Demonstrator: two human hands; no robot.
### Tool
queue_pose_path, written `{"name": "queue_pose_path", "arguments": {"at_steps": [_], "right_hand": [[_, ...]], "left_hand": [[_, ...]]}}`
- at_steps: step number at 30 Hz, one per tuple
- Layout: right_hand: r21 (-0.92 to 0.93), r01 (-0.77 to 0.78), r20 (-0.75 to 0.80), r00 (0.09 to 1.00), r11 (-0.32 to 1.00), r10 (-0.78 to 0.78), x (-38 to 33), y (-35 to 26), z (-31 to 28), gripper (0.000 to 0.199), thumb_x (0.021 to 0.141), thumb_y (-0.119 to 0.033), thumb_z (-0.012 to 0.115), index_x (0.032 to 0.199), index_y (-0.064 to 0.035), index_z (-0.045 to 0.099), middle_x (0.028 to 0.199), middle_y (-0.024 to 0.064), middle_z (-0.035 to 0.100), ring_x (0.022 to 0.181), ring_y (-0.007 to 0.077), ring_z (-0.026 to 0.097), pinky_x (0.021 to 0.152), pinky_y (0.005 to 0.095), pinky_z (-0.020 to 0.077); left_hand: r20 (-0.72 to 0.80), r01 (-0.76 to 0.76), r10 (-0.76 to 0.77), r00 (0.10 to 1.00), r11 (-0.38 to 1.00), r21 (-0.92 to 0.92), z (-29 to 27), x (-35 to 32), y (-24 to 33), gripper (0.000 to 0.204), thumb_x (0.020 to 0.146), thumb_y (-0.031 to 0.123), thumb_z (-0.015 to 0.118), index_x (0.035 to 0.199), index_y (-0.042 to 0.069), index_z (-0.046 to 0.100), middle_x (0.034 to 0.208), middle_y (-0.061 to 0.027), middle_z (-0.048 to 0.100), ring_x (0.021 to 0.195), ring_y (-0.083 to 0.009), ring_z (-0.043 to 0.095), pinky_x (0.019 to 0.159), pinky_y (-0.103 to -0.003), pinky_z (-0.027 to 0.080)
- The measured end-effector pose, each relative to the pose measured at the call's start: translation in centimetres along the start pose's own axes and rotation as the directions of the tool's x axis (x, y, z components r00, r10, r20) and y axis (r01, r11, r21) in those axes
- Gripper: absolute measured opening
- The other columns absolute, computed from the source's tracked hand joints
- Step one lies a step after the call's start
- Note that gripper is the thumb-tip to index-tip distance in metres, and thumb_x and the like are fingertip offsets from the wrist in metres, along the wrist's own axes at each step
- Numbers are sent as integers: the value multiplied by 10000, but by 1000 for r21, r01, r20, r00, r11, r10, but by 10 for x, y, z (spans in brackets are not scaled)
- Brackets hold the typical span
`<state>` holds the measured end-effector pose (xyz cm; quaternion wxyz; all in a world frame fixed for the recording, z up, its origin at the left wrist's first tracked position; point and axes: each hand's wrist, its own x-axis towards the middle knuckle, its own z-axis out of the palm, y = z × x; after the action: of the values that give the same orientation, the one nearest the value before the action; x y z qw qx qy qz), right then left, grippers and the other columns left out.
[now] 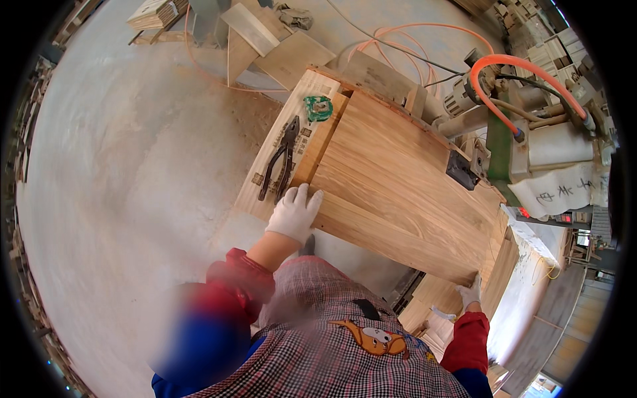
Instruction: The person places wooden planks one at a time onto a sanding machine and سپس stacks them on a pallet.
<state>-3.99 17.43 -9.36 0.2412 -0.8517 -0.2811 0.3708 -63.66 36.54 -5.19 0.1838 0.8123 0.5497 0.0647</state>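
A large pale wooden panel [398,179] lies flat on a work surface in front of me. My left hand [294,212], in a white glove, grips the panel's near left corner with the fingers curled over its edge. My right hand [471,292], also gloved, holds the panel's near right corner. Just left of the panel, black pliers [281,159] and a green tape roll [318,108] rest on a narrower light board [265,174].
A machine [517,139] with an orange hose [511,66] stands at the panel's far right end. Loose boards [279,50] lie on the concrete floor [133,186] beyond. More wooden boards [434,302] are stacked below the panel at right.
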Motion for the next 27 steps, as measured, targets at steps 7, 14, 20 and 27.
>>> {"name": "queue_pose_path", "arguments": {"at_steps": [7,14,20,27], "right_hand": [[13,-45,10,999,999,44,6,9,-7,1021,621,140,613,1475,-79,99,1384,92,303,942,193,524,648,254,492],[39,-1,4,1000,999,1,2,3,0,1002,628,145,599,1472,-74,106,1369,96,332,982,199,529,683,261,503],[-153,64,-61,995,986,-74,5,39,-14,981,635,89,643,1457,-36,122,1352,113,368,1125,258,487,768,294,515],[-698,111,-79,970,707,-230,-16,-49,1,933,601,-183,797,1380,-43,304,1304,194,450,1139,328,512,905,390,468]], "left_hand": [[17,-16,16,1000,1000,-27,-3,3,-3,777,609,166,782,1296,86,429,1280,-210,425,1136,-363,453,945,-409,427],[9,-1,1,1000,999,-43,-5,0,-5,767,607,173,781,1288,86,436,1274,-211,428,1124,-366,459,934,-407,436],[55,0,2,998,999,-43,-8,10,4,768,608,190,778,1280,59,431,1249,-199,438,1107,-374,449,939,-420,416],[42,30,-39,998,981,191,6,4,7,896,588,207,799,1364,102,362,1306,-224,388,1149,-401,407,978,-447,384]]}}
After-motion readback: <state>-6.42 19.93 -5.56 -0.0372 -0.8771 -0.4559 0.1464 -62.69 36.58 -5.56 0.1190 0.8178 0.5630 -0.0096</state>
